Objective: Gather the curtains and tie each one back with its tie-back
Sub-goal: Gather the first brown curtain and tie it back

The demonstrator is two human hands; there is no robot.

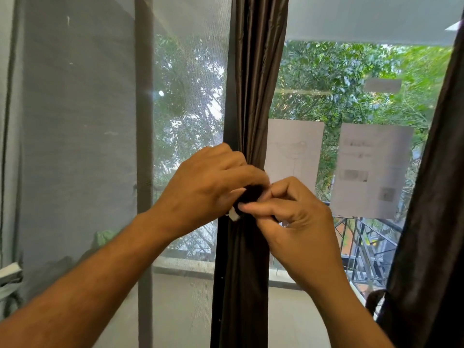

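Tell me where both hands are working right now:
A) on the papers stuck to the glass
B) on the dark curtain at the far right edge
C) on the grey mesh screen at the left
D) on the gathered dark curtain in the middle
D: the left hand and right hand meet at the middle curtain, pinching the dark tie-back around its gathered folds.

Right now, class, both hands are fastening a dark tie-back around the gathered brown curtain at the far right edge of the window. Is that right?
Not quite. The head view shows the left hand and right hand fastening the dark tie-back around the gathered brown curtain in the middle of the window, not the far right one.
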